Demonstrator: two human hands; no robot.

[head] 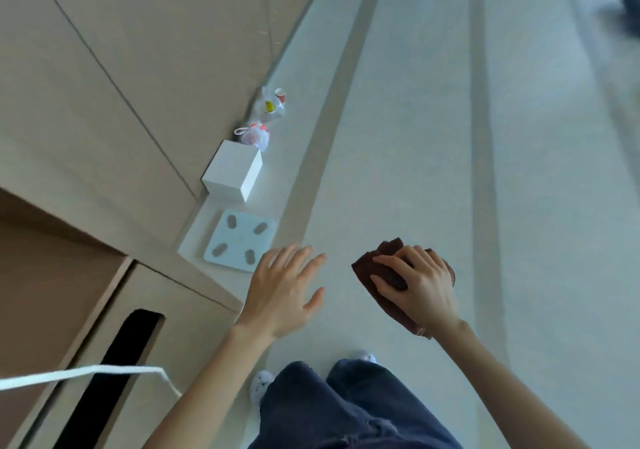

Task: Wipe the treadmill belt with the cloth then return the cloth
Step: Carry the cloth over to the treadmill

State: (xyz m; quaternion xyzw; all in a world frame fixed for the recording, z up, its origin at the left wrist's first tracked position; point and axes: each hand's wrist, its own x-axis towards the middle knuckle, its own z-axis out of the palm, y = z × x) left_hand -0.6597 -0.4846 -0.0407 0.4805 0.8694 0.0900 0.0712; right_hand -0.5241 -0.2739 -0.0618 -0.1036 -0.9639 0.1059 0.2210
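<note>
Cloth (367,268) is getting gripped in the right hand (417,287), fingers curling tight around the brown bundle, well to the right of the white scale (239,240) on the floor (415,136). Left hand (284,287) is hovering just beside the scale's near right corner, fingers spread, holding nothing.

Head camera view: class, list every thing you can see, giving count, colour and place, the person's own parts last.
cloth: one, brown, bunched in the right grip
scale: one, pale blue-white, on the floor by the wall
box: one, white, just beyond the scale
plastic bags: two, clear, beyond the box
paper cup: one, red and white, by the far bag
cardboard carton: one, tan, lower left, dark slot
strap: one, white, lower left
shoes: two, white, under dark blue trousers
left grip: one, bare, fingers spread, holds nothing
right grip: one, bare, holds the cloth
</note>
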